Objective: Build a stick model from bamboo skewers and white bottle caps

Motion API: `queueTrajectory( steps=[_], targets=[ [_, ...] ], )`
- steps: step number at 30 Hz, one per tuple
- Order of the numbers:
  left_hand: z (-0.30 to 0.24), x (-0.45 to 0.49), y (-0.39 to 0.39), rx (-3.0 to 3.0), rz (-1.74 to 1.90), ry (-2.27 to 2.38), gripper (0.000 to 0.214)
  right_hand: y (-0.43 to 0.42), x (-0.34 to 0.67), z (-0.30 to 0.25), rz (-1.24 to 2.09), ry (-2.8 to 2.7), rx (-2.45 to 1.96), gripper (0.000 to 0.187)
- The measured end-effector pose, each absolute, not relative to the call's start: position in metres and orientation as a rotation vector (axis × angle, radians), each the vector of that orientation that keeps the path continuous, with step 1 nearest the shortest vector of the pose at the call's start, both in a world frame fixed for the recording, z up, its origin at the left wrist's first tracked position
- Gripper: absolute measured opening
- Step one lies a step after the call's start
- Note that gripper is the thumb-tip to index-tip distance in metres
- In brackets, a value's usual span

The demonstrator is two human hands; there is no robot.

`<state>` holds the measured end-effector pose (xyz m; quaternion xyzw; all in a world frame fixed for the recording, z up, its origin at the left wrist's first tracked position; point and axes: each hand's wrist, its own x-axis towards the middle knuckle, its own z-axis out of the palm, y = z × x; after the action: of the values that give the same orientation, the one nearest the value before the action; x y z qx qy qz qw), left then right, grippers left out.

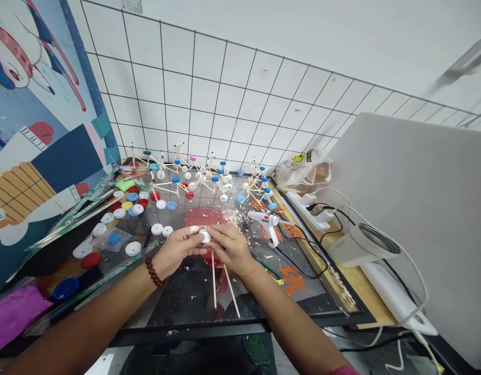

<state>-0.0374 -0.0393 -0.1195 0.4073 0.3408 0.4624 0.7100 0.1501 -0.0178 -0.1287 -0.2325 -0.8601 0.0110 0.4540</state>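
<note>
My left hand (177, 249) and my right hand (231, 249) meet over the middle of a glass-topped work surface (186, 302). Both pinch a small white bottle cap (204, 236) between their fingertips. Two thin wooden sticks (220, 284) hang down from under the hands toward me. My left wrist wears a dark red bead bracelet (154, 272), and a plaster wraps one left finger.
Several stick-and-cap models (209, 179) stand at the back by the tiled wall. Loose coloured caps (127, 208) lie at the left. A white glue gun (266, 223) rests to the right, with a power strip (311, 208), cables, a white lamp head (365, 242) and a plastic bag (306, 174).
</note>
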Motion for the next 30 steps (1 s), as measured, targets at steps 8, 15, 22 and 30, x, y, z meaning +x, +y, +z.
queueTrajectory(
  steps=[8, 15, 22, 30],
  targets=[
    [-0.119, -0.0332, -0.0396, 1.011, 1.065, 0.73, 0.03, -0.0181, 0.1515, -0.1253, 0.08, -2.152, -0.576, 0.044],
    [-0.1183, -0.0325, -0.0405, 0.866, 1.09, 0.686, 0.033, -0.0193, 0.1505, -0.1244, -0.01, -2.135, -0.564, 0.042],
    [-0.1218, -0.0365, -0.0374, 0.84, 1.058, 0.771, 0.029, -0.0171, 0.1483, -0.1317, -0.017, -2.135, -0.584, 0.04],
    [-0.1231, -0.0376, -0.0362, 0.855, 1.072, 0.711, 0.031, -0.0194, 0.1473, -0.1305, 0.078, -2.117, -0.585, 0.037]
  ],
)
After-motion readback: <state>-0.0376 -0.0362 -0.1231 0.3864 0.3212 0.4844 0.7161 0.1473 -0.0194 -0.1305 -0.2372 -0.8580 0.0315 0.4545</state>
